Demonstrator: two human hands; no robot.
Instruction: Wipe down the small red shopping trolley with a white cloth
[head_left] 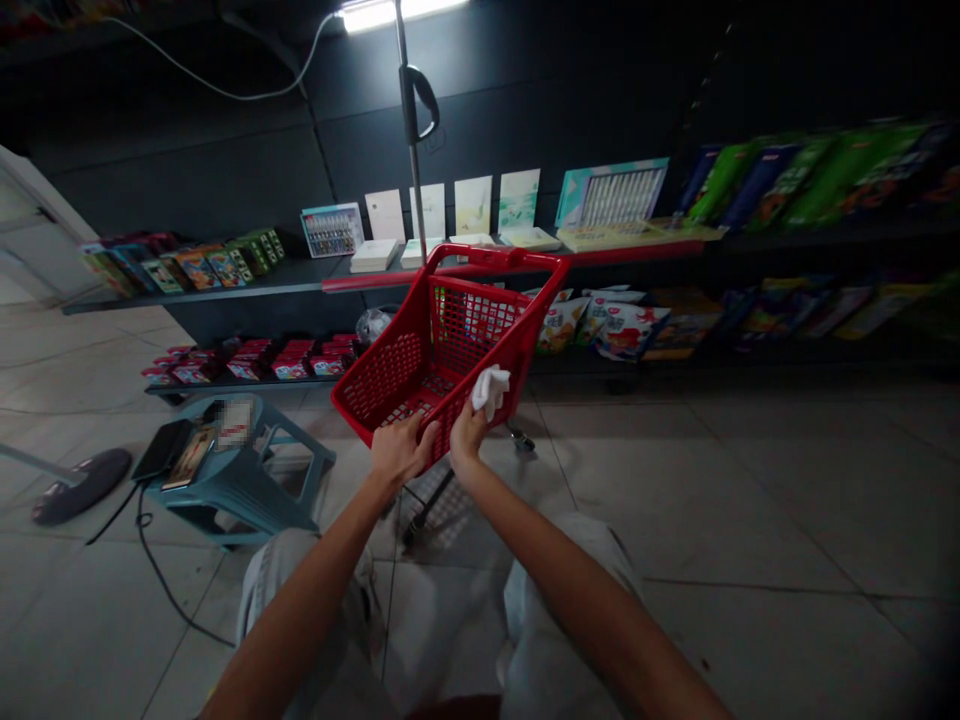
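Note:
A red plastic shopping cart (390, 375) stands in front of me on wheels, its handle toward the shelves. My left hand (401, 450) is closed over the cart's near rim, thumb on the outside and fingers partly hidden inside the basket. Beside it, my right hand (468, 432) pinches a crumpled white cloth or tissue (491, 390) against the outer side of the basket. Through the basket's lattice only the bare red bottom shows.
Left of the cart, a blue-grey plastic stool (247, 490) holds a dark device and cards; a cable trails from it. A round stand base (82, 487) is farther left. Behind the cart, shelves (285, 283) carry boxes, booklets and snack bags (630, 328). A metal pole (415, 190) rises behind the cart.

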